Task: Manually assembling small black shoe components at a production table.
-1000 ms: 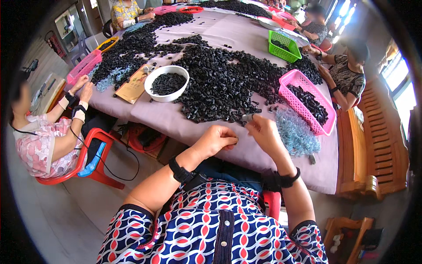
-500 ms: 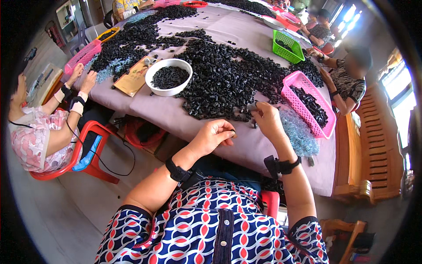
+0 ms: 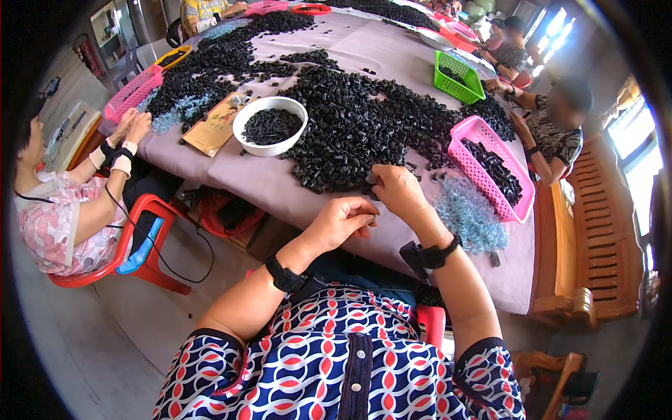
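Observation:
My left hand [image 3: 343, 225] is in front of the table's near edge, thumb and fingers pinched together on a small dark piece that barely shows at the tips. Just right of it and a little farther off, my right hand [image 3: 400, 189] is closed at the front edge of the heap of small black tubular pieces [image 3: 350, 126]. Something greyish shows at its fingertips, too small to name. The two hands are close but apart. A white bowl [image 3: 301, 126] of thin black pieces stands left of the heap.
On the right are a pink basket [image 3: 470, 126] with black pieces, clear bluish stringy scraps [image 3: 470, 222] and a green basket [image 3: 458, 89]. A cardboard piece [image 3: 210, 131] lies by the bowl. Co-workers sit left [image 3: 66, 224] and right [image 3: 560, 133]. The cloth-covered table [image 3: 231, 171] edge curves before me.
My right hand has moved left toward the left hand and the heap's front edge. My left hand has shifted slightly. The left co-worker's hands have come closer together.

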A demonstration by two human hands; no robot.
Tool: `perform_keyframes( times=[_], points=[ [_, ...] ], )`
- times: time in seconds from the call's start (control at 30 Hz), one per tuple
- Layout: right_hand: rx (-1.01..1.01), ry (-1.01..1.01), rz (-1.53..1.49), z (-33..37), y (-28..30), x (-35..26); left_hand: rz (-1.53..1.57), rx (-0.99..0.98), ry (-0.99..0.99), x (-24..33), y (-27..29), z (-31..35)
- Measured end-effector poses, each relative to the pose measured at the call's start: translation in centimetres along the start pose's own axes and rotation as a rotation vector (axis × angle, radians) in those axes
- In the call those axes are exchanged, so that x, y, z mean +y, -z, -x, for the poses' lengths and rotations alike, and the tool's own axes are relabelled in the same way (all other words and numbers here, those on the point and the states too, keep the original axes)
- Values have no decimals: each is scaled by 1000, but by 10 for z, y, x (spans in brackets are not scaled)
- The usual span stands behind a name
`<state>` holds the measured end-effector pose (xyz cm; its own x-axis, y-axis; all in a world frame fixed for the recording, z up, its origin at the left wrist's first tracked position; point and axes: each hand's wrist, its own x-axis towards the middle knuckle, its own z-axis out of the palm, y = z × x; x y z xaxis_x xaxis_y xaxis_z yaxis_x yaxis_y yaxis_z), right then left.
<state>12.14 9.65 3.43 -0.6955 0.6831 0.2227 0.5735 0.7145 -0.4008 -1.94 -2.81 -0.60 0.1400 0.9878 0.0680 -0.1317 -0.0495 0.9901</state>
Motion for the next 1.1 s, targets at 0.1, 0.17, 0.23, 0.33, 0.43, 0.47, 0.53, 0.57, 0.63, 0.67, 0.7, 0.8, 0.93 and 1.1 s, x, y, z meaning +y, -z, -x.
perform_keyframes(
  times=[0.1, 0.17, 0.23, 0.33, 0.43, 0.47, 0.53, 0.57, 0.63, 0.67, 0.7, 0.8, 0.93, 1.1],
  points=[
    [49, 93, 82, 7, 1, 1, 33, 23, 26, 1, -1, 2],
    [68, 46, 39, 9, -1, 6, 49, 29, 22, -3, -2, 0],
    [87, -14, -89, 10, 2, 15, 62, 41, 20, -3, -1, 0],
    [107, -117, -245, 16, 19, 16, 64, 45, 55, -5, 0, 0],
    [85, -167, -378, 25, 24, 13, 36, 33, 1, -10, 1, -4],
    [71, -140, -531, 30, 21, 10, 53, 36, 4, -11, 0, -5],
    [-1, -121, -639, 37, 15, 13, 65, 35, 9, -10, -2, -6],
    [3, -124, -642, 41, 13, 12, 73, 38, 15, -8, -3, -6],
    [-3, -132, -637, 49, 13, -5, 77, 44, 21, -7, -2, -5],
    [17, -127, -565, 51, 14, -10, 68, 41, 18, -9, -1, -4],
    [19, -126, -566, 52, 17, -14, 60, 39, 13, -10, -1, -4],
    [85, -36, -387, 54, 25, -26, 79, 48, 1, -12, -1, -4],
    [76, -7, -353, 56, 29, -27, 43, 39, 21, -8, -3, -2],
    [91, -39, -280, 60, 26, 0, 61, 67, -9, -6, -1, 0]
  ],
)
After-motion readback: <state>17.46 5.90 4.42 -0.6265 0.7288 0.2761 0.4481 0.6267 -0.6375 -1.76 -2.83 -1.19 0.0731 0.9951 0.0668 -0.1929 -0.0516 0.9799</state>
